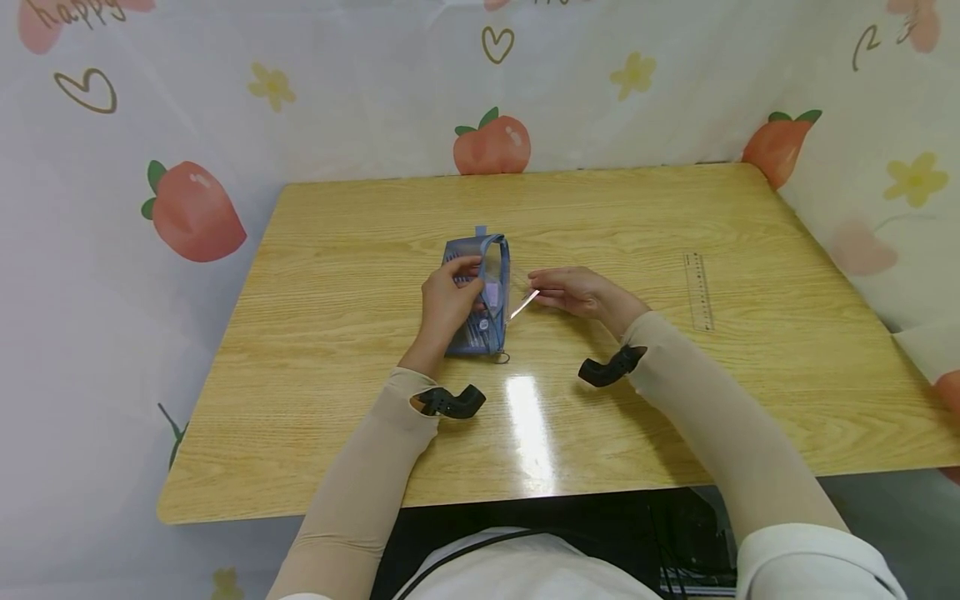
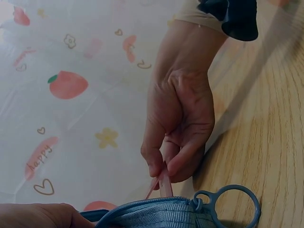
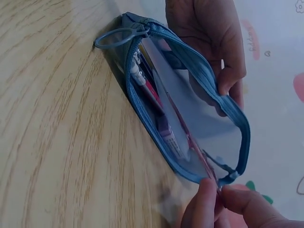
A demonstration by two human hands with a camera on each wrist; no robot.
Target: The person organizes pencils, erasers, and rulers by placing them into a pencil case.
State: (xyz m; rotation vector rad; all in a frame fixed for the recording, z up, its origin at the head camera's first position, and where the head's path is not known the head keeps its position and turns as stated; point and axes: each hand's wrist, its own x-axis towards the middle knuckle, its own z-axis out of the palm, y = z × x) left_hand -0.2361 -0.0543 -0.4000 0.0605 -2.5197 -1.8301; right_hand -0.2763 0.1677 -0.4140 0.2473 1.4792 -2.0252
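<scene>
A blue zippered pencil case (image 1: 474, 340) lies on the table with its mouth unzipped and facing right. My left hand (image 1: 444, 302) grips its upper side, thumb and fingers at the zipper edge (image 3: 204, 73). Between thumb and fingers, my right hand (image 1: 576, 292) pinches a thin, clear, flat plastic piece (image 1: 523, 306). In the right wrist view this piece (image 3: 183, 123), seen edge-on, reaches into the open case; its full shape is hidden. Inside the case show pens (image 3: 145, 85) and a small block like an eraser (image 3: 171, 142). A ring pull (image 2: 237, 206) hangs from the zipper.
A clear straight ruler (image 1: 698, 292) lies on the wooden table (image 1: 337, 250), right of my right hand. White fruit-print cloth (image 1: 375, 92) hangs behind the table and along its sides. The table's front edge runs close to my body.
</scene>
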